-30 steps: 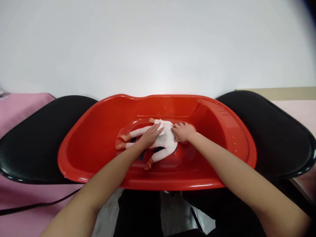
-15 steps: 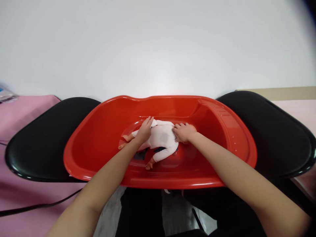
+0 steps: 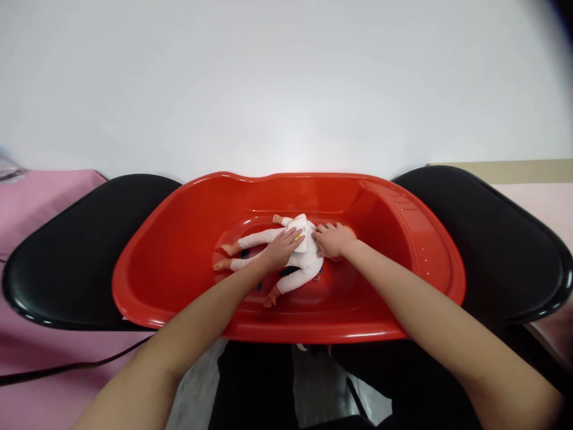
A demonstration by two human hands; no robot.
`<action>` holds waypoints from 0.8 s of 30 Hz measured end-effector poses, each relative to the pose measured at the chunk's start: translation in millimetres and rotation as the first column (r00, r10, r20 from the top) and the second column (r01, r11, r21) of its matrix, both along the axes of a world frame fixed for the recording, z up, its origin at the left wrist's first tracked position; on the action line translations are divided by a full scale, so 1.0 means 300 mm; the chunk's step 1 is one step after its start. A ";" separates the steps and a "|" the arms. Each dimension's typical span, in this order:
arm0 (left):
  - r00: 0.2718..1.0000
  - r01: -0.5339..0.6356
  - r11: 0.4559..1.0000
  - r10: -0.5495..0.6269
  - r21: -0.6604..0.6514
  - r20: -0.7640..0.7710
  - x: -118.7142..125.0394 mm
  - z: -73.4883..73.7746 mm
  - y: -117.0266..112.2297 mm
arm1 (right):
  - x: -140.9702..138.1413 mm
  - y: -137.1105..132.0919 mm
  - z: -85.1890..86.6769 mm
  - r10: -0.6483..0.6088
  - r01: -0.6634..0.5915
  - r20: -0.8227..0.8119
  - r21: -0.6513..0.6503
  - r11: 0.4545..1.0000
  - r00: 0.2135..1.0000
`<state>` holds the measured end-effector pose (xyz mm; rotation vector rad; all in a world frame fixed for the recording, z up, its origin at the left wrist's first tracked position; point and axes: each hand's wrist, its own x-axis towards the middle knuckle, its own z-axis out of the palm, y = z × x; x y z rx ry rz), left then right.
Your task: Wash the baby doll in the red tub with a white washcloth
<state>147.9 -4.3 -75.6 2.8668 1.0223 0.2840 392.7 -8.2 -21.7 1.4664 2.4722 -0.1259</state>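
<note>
A small doll in white clothes [image 3: 262, 238] lies face down in a red plastic tub [image 3: 179, 239], its legs pointing left. My left hand [image 3: 282, 249] presses a small white cloth [image 3: 304, 230] onto the doll's back, fingers together over it. My right hand [image 3: 333, 240] lies over the doll's head and shoulders at the right, fingers curled down on it. The doll's head is hidden under that hand.
The tub rests across two black chair seats, one at the left [image 3: 67, 263] and one at the right [image 3: 492, 239]. Pink cloth [image 3: 40, 197] covers the surface at the left, with a black cable [image 3: 67, 369] across it. A white wall stands behind.
My left hand slid with the cloth from the doll's back toward its far side, then returned toward the upper back. My right hand has stayed on the doll's head.
</note>
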 end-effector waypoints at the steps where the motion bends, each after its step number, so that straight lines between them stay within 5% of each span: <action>1: 1.000 0.001 1.000 -0.001 0.006 0.004 -0.006 -0.003 0.001 | 0.000 0.001 -0.001 0.001 -0.001 0.001 -0.001 1.000 1.000; 11: 0.996 -0.088 0.996 0.088 0.012 -0.008 -0.101 -0.006 0.057 | 0.000 0.005 -0.001 -0.015 0.015 0.001 -0.018 1.000 1.000; 18: 0.962 -0.274 0.962 0.274 -0.002 0.002 -0.216 -0.004 0.077 | -0.005 0.004 0.007 -0.031 0.030 -0.014 -0.036 0.999 0.999; 24: 0.857 -0.515 0.857 0.513 -0.031 -0.051 -0.346 -0.033 0.089 | -0.007 0.000 0.019 -0.034 0.033 -0.016 -0.034 0.999 0.999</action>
